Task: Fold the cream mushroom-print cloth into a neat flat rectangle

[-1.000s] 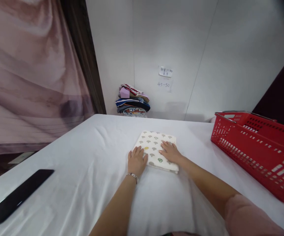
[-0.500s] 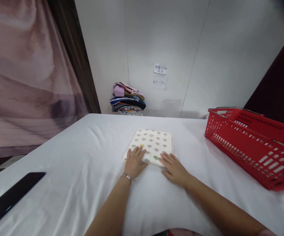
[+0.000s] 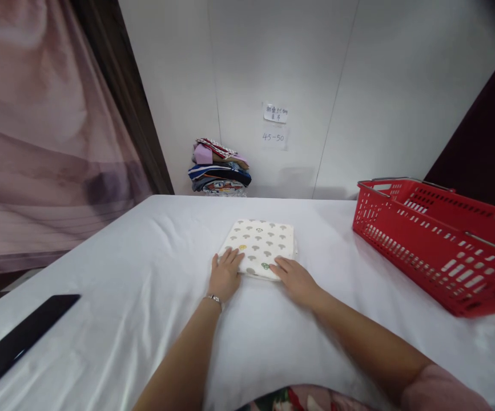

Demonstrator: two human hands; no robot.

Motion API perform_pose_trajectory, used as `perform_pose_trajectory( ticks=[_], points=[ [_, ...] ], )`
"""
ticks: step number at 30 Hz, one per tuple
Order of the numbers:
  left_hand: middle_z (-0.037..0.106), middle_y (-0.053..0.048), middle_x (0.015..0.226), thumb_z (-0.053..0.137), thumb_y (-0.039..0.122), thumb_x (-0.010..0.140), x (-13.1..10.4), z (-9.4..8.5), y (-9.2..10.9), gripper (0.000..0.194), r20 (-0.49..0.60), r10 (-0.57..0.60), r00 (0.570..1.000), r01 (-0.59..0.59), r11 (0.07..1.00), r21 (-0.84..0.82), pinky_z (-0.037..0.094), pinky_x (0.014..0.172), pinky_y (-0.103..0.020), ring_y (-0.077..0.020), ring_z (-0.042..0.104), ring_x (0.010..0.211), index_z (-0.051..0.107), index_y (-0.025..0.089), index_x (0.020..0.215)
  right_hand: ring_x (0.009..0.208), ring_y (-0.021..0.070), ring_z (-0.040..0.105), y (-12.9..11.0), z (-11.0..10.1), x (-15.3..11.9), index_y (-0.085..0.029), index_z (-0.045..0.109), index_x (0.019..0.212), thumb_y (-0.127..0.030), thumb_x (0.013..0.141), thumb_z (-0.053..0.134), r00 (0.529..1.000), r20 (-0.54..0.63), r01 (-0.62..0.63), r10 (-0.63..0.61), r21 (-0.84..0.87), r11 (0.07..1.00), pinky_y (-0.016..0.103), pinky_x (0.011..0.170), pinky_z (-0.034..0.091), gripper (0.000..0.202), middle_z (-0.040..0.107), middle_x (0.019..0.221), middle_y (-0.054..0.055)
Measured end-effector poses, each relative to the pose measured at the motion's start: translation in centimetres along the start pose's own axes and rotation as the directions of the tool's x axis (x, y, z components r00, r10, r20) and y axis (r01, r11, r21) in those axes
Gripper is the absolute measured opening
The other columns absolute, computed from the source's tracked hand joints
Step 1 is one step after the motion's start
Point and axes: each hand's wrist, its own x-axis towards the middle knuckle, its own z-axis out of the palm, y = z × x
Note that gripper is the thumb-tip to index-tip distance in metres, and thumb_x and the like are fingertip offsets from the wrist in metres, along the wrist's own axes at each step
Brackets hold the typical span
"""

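A folded white cloth (image 3: pixel 258 242) with grey mushroom prints and a few yellow and green ones lies on the white-covered table. My left hand (image 3: pixel 225 275) is at its front left corner, fingers over the top. At the front right corner, my right hand (image 3: pixel 297 279) has its fingertips on the cloth beside a green print. Both thumbs are out of sight at the front edge, and the hands look closed on it. A bracelet circles my left wrist.
To the right stands a red plastic basket (image 3: pixel 439 245) with metal handles. A black flat object (image 3: pixel 22 339) lies at the left. Behind the table's far edge is a stack of folded cloths (image 3: pixel 219 168) against the wall. A pink curtain (image 3: pixel 45 131) hangs at the left.
My hands have drawn in at the cloth's front edge, and the thumbs that showed before are now hidden. The cloth sits slightly higher and further left in view, as the whole scene has shifted.
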Motion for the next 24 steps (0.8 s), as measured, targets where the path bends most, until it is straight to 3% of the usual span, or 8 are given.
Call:
perform_pose_trajectory(
  ticks=[6, 10, 12, 15, 17, 19, 21, 24],
  points=[
    [0.053, -0.001, 0.132, 0.042, 0.01, 0.077, 0.6, -0.9, -3.1, 0.05, -0.034, -0.108, 0.994, 0.109, 0.994, 0.03, 0.016, 0.11, -0.052, -0.0231, 0.038, 0.129, 0.054, 0.03, 0.121, 0.113, 0.0242, 0.05, -5.6, -0.3, 0.7, -0.022, 0.037, 0.137, -0.012, 0.084, 0.04, 0.988, -0.065, 0.143, -0.141, 0.018, 0.99, 0.038, 0.094, 0.04, 0.055, 0.05, 0.13, 0.012],
    [0.046, 0.0, 0.139, 0.041, 0.014, 0.079, -0.7, -1.6, -5.0, 0.05, -0.025, -0.275, 0.961, 0.275, 0.96, 0.048, 0.03, 0.103, -0.051, -0.0268, 0.037, 0.129, 0.05, 0.028, 0.126, 0.11, 0.0246, 0.051, -10.7, 1.3, 0.6, -0.023, 0.042, 0.132, -0.017, 0.09, 0.038, 0.92, -0.195, 0.351, -0.341, 0.018, 0.936, 0.04, 0.091, 0.043, 0.043, 0.053, 0.126, 0.012],
    [0.041, -0.002, 0.142, 0.04, 0.013, 0.078, -1.6, -1.7, -5.1, 0.054, -0.014, -0.304, 0.953, 0.304, 0.952, 0.018, 0.036, 0.101, -0.045, -0.0248, 0.037, 0.129, 0.047, 0.026, 0.13, 0.112, 0.0241, 0.049, -11.6, 1.7, 0.4, -0.021, 0.046, 0.129, -0.018, 0.09, 0.039, 0.89, -0.228, 0.415, -0.394, 0.053, 0.908, 0.04, 0.093, 0.042, 0.04, 0.054, 0.125, 0.012],
    [0.04, -0.008, 0.142, 0.041, 0.008, 0.073, -2.9, -1.5, -4.2, 0.059, -0.03, -0.312, 0.95, 0.312, 0.95, -0.022, 0.038, 0.102, -0.039, -0.0224, 0.037, 0.13, 0.046, 0.018, 0.131, 0.115, 0.0207, 0.05, -10.3, 1.4, 0.1, -0.02, 0.048, 0.128, -0.024, 0.088, 0.044, 0.882, -0.265, 0.452, -0.39, 0.239, 0.859, 0.037, 0.096, 0.042, 0.04, 0.057, 0.123, 0.01],
    [0.045, -0.009, 0.138, 0.041, 0.006, 0.07, -3.6, -1.4, -3.2, 0.059, -0.06, -0.282, 0.958, 0.28, 0.959, -0.045, 0.036, 0.105, -0.039, -0.0225, 0.036, 0.13, 0.051, 0.015, 0.127, 0.112, 0.0182, 0.053, -8.2, 0.7, -0.2, -0.022, 0.052, 0.125, -0.03, 0.088, 0.044, 0.913, -0.297, 0.385, -0.28, 0.396, 0.834, 0.035, 0.096, 0.042, 0.038, 0.06, 0.12, 0.007],
    [0.051, -0.008, 0.133, 0.04, 0.005, 0.069, -4.2, -1.3, -1.9, 0.054, -0.097, -0.213, 0.972, 0.204, 0.974, -0.096, 0.035, 0.106, -0.04, -0.0222, 0.037, 0.13, 0.057, 0.016, 0.119, 0.109, 0.0183, 0.056, -5.5, 0.1, -0.4, -0.024, 0.059, 0.118, -0.032, 0.089, 0.042, 0.941, -0.336, 0.217, -0.039, 0.511, 0.832, 0.036, 0.095, 0.043, 0.034, 0.063, 0.117, 0.005],
    [0.057, -0.005, 0.127, 0.039, 0.005, 0.07, -4.9, -1.4, -0.3, 0.05, -0.125, -0.146, 0.981, 0.124, 0.978, -0.165, 0.036, 0.105, -0.042, -0.0218, 0.041, 0.127, 0.062, 0.018, 0.111, 0.106, 0.0207, 0.058, -2.5, -0.2, -0.5, -0.025, 0.064, 0.108, -0.031, 0.086, 0.044, 0.883, -0.414, 0.08, 0.22, 0.595, 0.8, 0.039, 0.092, 0.045, 0.031, 0.065, 0.113, 0.005],
    [0.063, -0.002, 0.118, 0.038, 0.004, 0.072, -6.2, -1.9, 2.2, 0.045, -0.114, -0.118, 0.986, 0.088, 0.966, -0.243, 0.035, 0.105, -0.047, -0.0219, 0.047, 0.121, 0.066, 0.021, 0.104, 0.103, 0.0226, 0.059, 1.7, 0.1, -0.5, -0.023, 0.067, 0.103, -0.033, 0.08, 0.051, 0.768, -0.453, -0.024, 0.453, 0.686, 0.727, 0.039, 0.087, 0.047, 0.029, 0.066, 0.11, 0.005]
  ],
)
